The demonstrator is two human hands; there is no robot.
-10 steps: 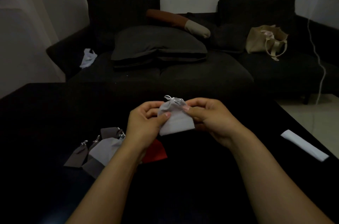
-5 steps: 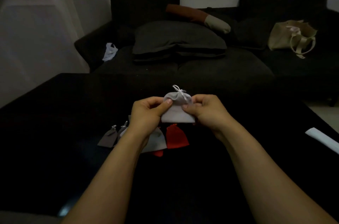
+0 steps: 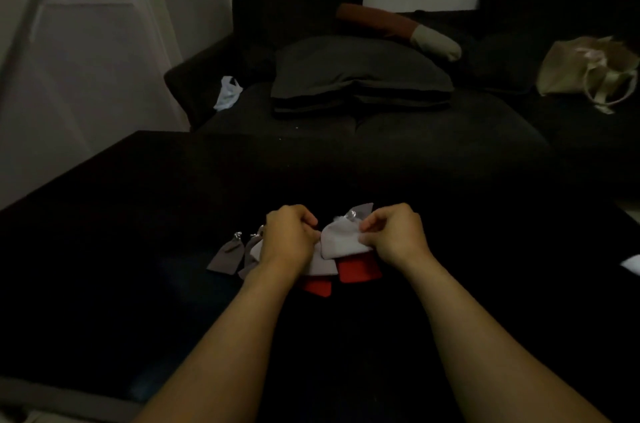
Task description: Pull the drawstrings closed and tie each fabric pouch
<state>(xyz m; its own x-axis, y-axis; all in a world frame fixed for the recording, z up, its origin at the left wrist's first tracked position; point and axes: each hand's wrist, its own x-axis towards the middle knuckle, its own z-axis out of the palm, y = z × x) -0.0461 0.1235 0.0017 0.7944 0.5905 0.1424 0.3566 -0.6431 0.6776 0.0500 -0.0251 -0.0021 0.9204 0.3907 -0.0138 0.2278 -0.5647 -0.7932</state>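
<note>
A pale grey fabric pouch (image 3: 341, 242) with its top gathered and a white drawstring knot hangs low over the black table (image 3: 138, 215). My right hand (image 3: 394, 235) pinches its right edge. My left hand (image 3: 291, 239) is curled at its left edge, its fingertips hidden. Under the hands lie two red pouches (image 3: 358, 270), another pale pouch (image 3: 320, 267) and grey-brown pouches (image 3: 225, 258) with silvery drawstrings, all partly overlapped. A grey-brown pouch corner (image 3: 363, 209) shows behind the held one.
A dark sofa (image 3: 381, 132) stands behind the table with a grey cushion (image 3: 356, 76), a brown and cream bolster (image 3: 398, 28), a beige tote bag (image 3: 585, 69) and a white plastic bag (image 3: 228, 93). A white object (image 3: 632, 263) lies at the table's right edge.
Both hands have brought the pale grey pouch down toward the pile on the table. The view has swung left and tilted, so the sofa sits further right.
</note>
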